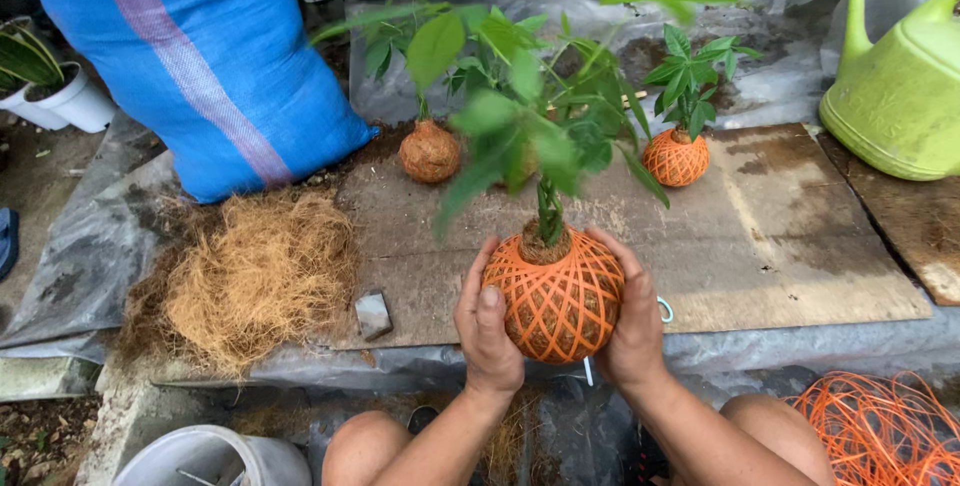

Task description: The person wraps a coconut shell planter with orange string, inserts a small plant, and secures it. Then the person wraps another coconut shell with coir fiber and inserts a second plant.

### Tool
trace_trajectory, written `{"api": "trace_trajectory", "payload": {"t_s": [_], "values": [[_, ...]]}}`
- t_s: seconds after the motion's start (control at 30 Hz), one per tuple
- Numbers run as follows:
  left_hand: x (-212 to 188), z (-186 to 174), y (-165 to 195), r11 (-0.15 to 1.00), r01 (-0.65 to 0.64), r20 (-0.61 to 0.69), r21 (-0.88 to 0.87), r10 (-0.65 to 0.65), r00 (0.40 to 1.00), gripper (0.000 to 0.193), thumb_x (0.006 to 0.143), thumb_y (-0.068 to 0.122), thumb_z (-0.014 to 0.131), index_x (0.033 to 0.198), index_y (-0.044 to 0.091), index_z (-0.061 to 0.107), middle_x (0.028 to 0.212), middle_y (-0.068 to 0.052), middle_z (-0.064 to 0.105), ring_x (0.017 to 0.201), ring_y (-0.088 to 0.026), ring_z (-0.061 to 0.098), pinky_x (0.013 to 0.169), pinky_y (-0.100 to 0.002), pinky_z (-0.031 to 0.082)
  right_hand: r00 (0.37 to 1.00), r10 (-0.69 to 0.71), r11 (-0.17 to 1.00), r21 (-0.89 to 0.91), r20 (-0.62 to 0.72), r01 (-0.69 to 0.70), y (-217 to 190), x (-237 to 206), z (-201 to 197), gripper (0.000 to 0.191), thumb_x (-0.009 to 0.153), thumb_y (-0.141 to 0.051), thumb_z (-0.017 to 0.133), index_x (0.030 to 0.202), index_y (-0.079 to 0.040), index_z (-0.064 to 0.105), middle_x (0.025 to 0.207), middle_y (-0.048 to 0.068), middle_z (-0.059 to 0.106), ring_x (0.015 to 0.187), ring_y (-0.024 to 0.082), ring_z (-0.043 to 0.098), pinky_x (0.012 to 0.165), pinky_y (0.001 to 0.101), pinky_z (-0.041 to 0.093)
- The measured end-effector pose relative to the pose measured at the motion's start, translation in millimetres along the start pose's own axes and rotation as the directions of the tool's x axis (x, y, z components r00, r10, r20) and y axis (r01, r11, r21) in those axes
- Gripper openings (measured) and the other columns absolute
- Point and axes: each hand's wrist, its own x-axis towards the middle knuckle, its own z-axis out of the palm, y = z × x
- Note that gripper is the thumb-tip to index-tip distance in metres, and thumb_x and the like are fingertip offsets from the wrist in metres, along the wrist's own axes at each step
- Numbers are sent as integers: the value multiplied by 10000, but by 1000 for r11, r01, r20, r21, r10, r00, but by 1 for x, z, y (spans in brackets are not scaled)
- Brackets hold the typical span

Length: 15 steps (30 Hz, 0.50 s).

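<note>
I cupped the string-wrapped plant ball [556, 296] between my left hand [487, 331] at nine o'clock and right hand [630, 321] at three o'clock, both gripping it

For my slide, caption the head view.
Both hands cradle an orange-string-wrapped plant ball above a board.

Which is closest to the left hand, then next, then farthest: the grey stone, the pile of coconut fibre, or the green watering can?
1. Grey stone, just left of the left hand.
2. Coconut fibre pile, farther left.
3. Green watering can, far right, at the back.
</note>
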Motion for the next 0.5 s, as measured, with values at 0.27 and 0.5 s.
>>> {"api": "trace_trajectory", "payload": {"t_s": [0.27, 0.5], "values": [[2, -4, -1, 996, -70, 61, -47, 73, 995, 925, 981, 607, 583, 1508, -134, 413, 1449, -246, 554, 1345, -298, 554, 1169, -405, 432, 983, -184, 954, -235, 31, 186, 6, -6, -4, 1021, 967, -798, 330, 1531, 52, 376, 1493, 212, 508, 1387, 280, 517, 1177, 415, 414], [4, -9, -1, 999, 26, 68, -28, -24, 997, 859, 1010, 592, 446, 1523, -96, 401, 1502, -225, 520, 1416, -291, 511, 1201, -386, 399, 975, 160, 964, 188, 156, -188, -2, 18, -26, 924, 973, -707, 330, 1499, 49, 408, 1426, 228, 565, 1308, 299, 571, 1110, 446, 462]]}}
